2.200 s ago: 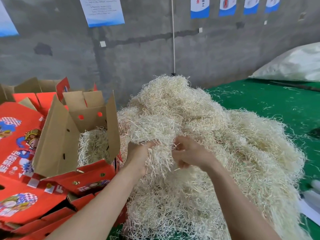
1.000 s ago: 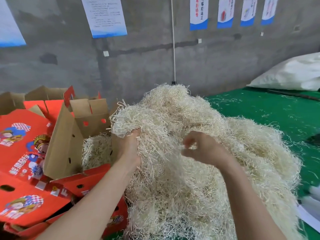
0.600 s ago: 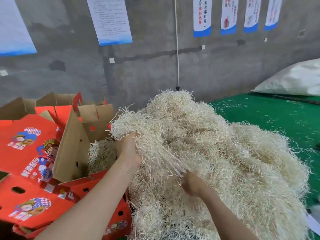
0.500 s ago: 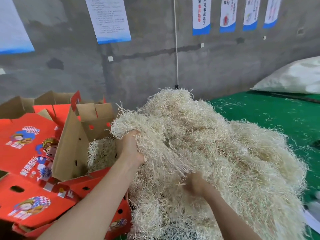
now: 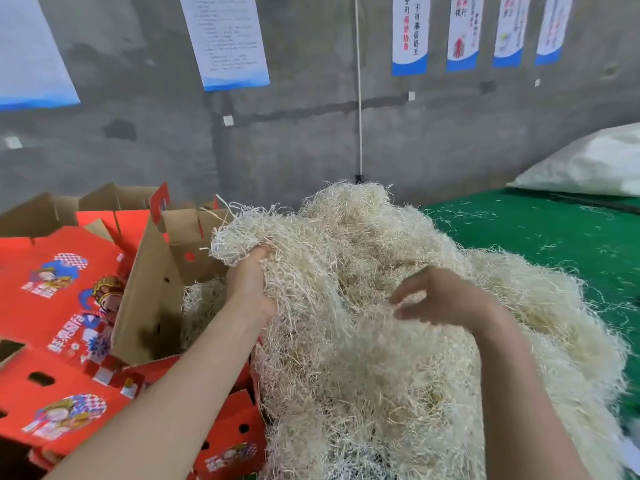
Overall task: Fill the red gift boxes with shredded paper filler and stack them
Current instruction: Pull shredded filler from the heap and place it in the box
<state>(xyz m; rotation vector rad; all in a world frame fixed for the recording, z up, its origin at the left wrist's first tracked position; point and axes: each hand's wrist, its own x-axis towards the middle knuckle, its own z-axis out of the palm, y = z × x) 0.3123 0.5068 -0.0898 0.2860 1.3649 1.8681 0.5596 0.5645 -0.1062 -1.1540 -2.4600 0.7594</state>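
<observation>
Two hands at a shredded paper heap [image 5: 398,382] beside the open red box [image 5: 149,292]: my left hand [image 5: 249,282] fists a clump [image 5: 239,237]; my right hand [image 5: 440,299] hovers half-curled, hold unclear. Light, tangly stuff, probably best grabbed deep.

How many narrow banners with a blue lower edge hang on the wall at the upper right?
4, in one row: the leftmost banner, the second banner, the third banner, the rightmost banner. More may hang outside the picture.
</observation>
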